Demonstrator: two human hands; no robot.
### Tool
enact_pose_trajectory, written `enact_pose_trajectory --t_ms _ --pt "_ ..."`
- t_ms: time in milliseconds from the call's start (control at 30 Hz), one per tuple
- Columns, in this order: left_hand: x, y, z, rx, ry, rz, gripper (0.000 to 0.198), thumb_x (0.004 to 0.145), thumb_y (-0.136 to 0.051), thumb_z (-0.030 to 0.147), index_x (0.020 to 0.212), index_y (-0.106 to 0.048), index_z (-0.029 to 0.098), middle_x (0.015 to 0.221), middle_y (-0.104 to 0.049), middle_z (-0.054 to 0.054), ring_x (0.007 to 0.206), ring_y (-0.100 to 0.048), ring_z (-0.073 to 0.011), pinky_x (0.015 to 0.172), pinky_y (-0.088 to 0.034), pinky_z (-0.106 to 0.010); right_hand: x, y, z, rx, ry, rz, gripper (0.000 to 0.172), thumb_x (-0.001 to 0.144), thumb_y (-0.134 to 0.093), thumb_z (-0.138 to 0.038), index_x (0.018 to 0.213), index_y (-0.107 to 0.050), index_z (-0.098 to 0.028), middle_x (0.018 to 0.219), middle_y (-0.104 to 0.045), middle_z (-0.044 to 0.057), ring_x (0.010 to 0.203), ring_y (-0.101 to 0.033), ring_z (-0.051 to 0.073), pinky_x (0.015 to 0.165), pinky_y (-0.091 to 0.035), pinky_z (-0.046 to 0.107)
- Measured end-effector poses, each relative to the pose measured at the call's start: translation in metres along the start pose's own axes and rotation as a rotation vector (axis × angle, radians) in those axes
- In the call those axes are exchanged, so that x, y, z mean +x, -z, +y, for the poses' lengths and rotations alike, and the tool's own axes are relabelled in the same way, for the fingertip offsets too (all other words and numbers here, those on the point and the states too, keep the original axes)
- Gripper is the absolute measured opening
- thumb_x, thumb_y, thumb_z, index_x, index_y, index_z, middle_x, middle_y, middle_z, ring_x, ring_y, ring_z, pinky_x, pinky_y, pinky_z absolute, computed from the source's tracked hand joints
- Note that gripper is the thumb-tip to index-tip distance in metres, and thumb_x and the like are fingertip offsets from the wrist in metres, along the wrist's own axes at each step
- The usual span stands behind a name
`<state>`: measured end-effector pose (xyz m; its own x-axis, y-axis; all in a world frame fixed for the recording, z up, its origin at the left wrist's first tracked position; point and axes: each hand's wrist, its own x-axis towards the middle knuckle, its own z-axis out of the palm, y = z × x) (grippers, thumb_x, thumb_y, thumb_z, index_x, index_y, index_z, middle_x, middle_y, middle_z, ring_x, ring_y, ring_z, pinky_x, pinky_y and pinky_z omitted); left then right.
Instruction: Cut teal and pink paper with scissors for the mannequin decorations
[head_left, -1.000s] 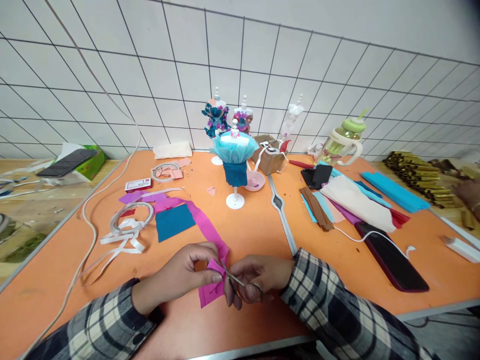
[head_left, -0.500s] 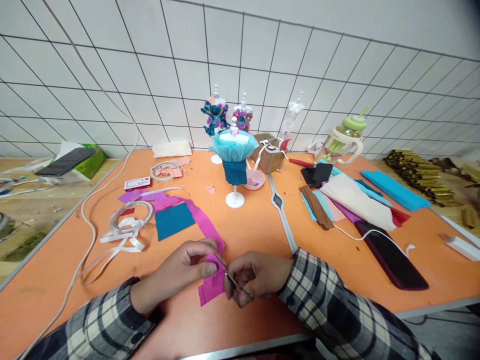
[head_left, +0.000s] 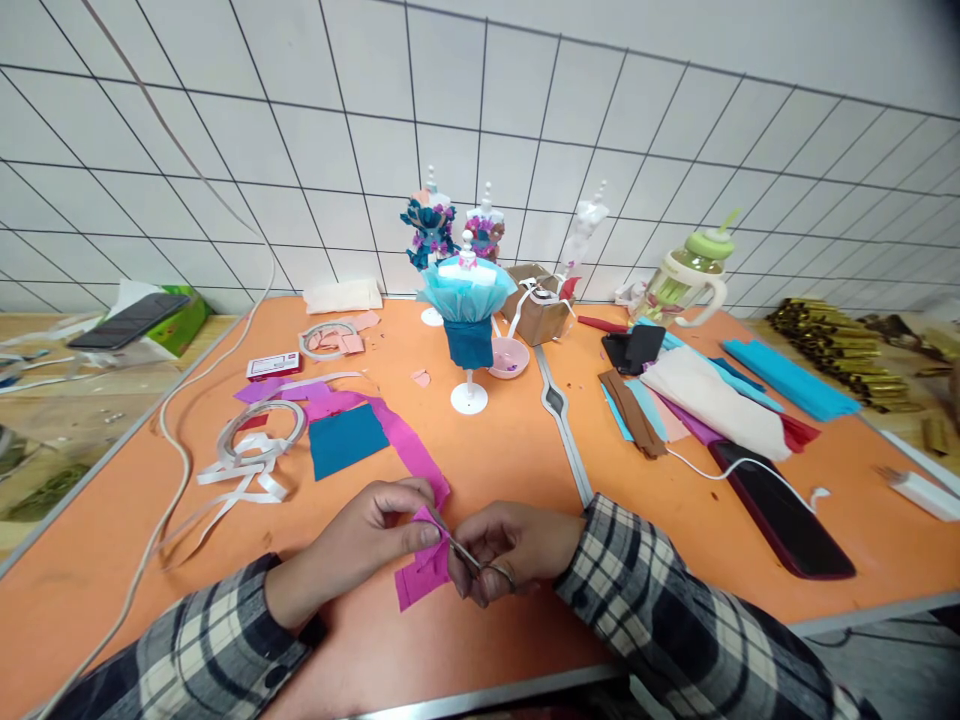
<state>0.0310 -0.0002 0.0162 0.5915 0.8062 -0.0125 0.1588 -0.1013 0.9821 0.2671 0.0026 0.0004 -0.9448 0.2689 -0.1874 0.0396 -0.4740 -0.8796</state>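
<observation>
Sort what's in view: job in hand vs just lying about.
In hand:
Magenta paper-like strip, pinched by the left hand
Small silver metal scissors, held by the right hand

Apparently just lying about:
Flat black phone with dark-red edge
Clear bottle with green lid
Red-and-white rectangular box

Lidded bottle (head_left: 694, 275) is set before tiled wall (head_left: 517, 85) | dark phone (head_left: 787, 520) is laid at right | second phone (head_left: 131, 321) is rested on green-and-white box (head_left: 186, 325), left | gold rolls (head_left: 836, 352) are piled far right
</observation>
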Motion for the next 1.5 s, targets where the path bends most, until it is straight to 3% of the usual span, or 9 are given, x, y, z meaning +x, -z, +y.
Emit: enact_pose_trajectory --t_ms 167,300,467,733,1133,1300,1500 --pt "-0.0007 -0.0017 0.0017 0.028 -0.015 -0.01 0.052 0.084 -0.069 0.065 0.069 -0.073 0.016 0.069 -0.056 0.0 0.065 -0.053 -0.0148 0.063 -0.043 -0.026 -0.0006 -0.0014 -0.0002 -0.008 0.014 -0.018 0.067 0.071 -0.08 -0.068 0.103 -0.063 -0.012 0.086 -0.062 0.001 0.053 -0.044 0.004 0.04 -0.036 0.014" --pt "-0.0012 -0.0027 0.0016 0.022 -0.007 -0.009 0.052 0.084 -0.07 0.065 0.069 -0.073 0.016 0.068 -0.057 0.0 0.065 -0.054 -0.0147 0.062 -0.043 -0.026 0.0002 -0.0011 0.0015 -0.02 0.007 0.007 0.057 0.073 -0.083 -0.06 0.098 -0.063 -0.012 0.079 -0.06 -0.001 0.054 -0.046 0.005 0.041 -0.038 0.013" --pt "-0.0019 -0.0042 0.0007 0.039 0.009 -0.028 0.052 0.084 -0.07 0.064 0.067 -0.071 0.016 0.065 -0.058 0.001 0.063 -0.053 -0.0146 0.061 -0.042 -0.026 0.0005 -0.002 -0.0006 -0.06 -0.016 0.025 0.065 0.069 -0.082 -0.065 0.1 -0.067 -0.01 0.081 -0.06 0.001 0.061 -0.049 0.007 0.043 -0.039 0.014" --pt "-0.0032 -0.0046 0.0024 0.049 0.032 -0.049 0.053 0.082 -0.071 0.066 0.064 -0.069 0.016 0.064 -0.057 0.001 0.063 -0.053 -0.0146 0.06 -0.041 -0.026 0.0023 -0.0015 -0.0025 -0.057 -0.037 0.013 0.062 0.069 -0.083 -0.062 0.098 -0.069 -0.009 0.076 -0.061 0.0 0.058 -0.052 0.008 0.042 -0.044 0.015" --pt "-0.0021 -0.0056 0.0016 0.078 0.018 -0.057 0.055 0.084 -0.068 0.068 0.064 -0.064 0.016 0.065 -0.055 0.001 0.063 -0.05 -0.0144 0.061 -0.04 -0.026 0.0036 -0.0004 -0.0013 -0.069 -0.084 0.089 0.051 0.067 -0.088 -0.051 0.093 -0.072 -0.01 0.067 -0.061 -0.003 0.051 -0.053 0.007 0.039 -0.043 0.014" --pt "-0.0025 -0.0047 0.001 0.081 0.057 -0.059 0.051 0.084 -0.07 0.063 0.065 -0.063 0.016 0.063 -0.054 0.003 0.061 -0.05 -0.0139 0.059 -0.039 -0.026 0.0039 0.0024 0.0023 -0.06 -0.043 0.063 0.057 0.072 -0.083 -0.057 0.097 -0.073 -0.007 0.071 -0.066 0.0 0.047 -0.052 0.006 0.039 -0.046 0.016" --pt "-0.0014 -0.0047 0.0013 0.093 0.068 -0.048 0.048 0.084 -0.071 0.06 0.064 -0.062 0.017 0.063 -0.054 0.003 0.061 -0.049 -0.014 0.06 -0.039 -0.025 0.0027 0.0061 0.0044 -0.087 -0.057 0.128 0.052 0.071 -0.086 -0.054 0.091 -0.073 -0.007 0.062 -0.064 -0.002 0.043 -0.051 0.006 0.036 -0.04 0.016"
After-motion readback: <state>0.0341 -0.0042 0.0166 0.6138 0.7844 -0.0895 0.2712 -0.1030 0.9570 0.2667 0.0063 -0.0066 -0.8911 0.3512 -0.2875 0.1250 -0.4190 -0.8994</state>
